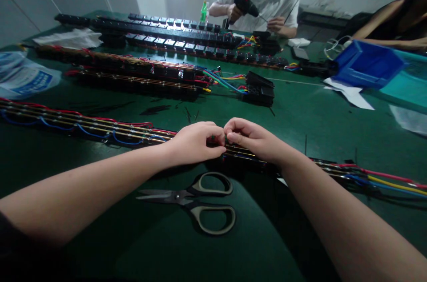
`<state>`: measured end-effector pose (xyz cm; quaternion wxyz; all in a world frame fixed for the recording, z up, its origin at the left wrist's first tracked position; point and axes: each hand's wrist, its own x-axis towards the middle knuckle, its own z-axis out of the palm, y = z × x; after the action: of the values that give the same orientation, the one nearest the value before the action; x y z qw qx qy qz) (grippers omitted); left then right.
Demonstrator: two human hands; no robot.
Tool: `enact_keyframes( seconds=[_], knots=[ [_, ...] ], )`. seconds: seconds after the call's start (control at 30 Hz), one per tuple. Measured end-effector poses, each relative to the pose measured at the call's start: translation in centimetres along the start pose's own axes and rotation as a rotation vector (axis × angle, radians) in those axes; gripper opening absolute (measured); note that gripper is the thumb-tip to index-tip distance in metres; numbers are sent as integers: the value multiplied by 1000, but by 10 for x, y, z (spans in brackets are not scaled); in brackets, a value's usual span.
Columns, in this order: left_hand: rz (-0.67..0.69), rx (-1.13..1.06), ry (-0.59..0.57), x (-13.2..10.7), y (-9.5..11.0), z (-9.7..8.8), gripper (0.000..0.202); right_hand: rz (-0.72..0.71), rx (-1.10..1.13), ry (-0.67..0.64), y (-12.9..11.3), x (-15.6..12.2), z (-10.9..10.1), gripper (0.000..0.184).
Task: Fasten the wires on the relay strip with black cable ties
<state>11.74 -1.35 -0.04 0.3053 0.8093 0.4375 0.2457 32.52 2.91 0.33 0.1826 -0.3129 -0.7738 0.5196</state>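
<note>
A long black bar (130, 133) with brass-coloured rods and red and blue wires lies across the green table in front of me. Over its middle, my left hand (203, 139) is closed, thumb and fingers bent together. Close beside it, my right hand (250, 137) pinches, its fingertips nearly meeting the left ones. Something small and green shows between the fingertips, too small to name. Below my hands lies a pair of scissors (182, 196), blades partly apart and pointing left. Red, yellow and blue wires (390, 180) run off the bar's right end.
Several similar bars (133, 82) lie farther back, with loose wires and black connectors (260, 88). A blue bin (368, 64) stands at right. A plastic bag (30, 77) is at left. Across the table, a person (263, 2) holds a power drill (246, 5); another person's arm shows at far right.
</note>
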Motion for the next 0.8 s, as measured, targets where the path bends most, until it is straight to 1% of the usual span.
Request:
enact_keyframes(
  seconds=[0.2,0.37,0.53,0.8],
  knots=[
    [1,-19,32,-2,0,2,2,-18,-37,-37,-6,-1,-1,33],
    [27,-83,44,-4,1,0,2,-56,-115,-35,-5,0,0,24],
    [14,-139,95,-6,2,-1,9,-68,-161,-47,-5,0,-2,24],
    [-3,-192,140,-8,5,-2,10,-123,-175,-63,-2,3,-3,23]
  ],
)
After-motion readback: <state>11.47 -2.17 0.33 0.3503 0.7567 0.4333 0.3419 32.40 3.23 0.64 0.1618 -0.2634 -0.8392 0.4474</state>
